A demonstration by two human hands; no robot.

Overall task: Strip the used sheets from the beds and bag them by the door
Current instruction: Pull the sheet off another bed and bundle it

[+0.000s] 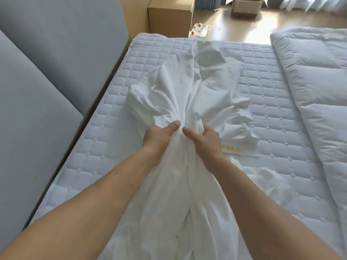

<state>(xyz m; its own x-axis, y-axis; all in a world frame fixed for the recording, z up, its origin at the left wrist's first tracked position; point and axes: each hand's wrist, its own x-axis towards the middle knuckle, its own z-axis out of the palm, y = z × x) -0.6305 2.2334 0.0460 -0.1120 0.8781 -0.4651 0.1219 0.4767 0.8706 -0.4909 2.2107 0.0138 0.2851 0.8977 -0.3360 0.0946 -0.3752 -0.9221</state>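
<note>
A white used sheet (187, 87) lies bunched in a long ridge down the middle of the quilted mattress (105, 151). My left hand (159, 137) grips the gathered cloth from the left, thumb on top. My right hand (204, 141) grips the same bunch from the right, close beside the left. More of the sheet hangs between my forearms toward me. A small label with yellow marks (232, 149) shows on the cloth right of my right hand.
A white duvet (315, 87) lies along the right of the bed. A grey padded headboard (47, 81) runs along the left. Beyond the bed stand a wooden cabinet (169, 17), a cardboard box (246, 6) and a tray of bottles (200, 30) on the wood floor.
</note>
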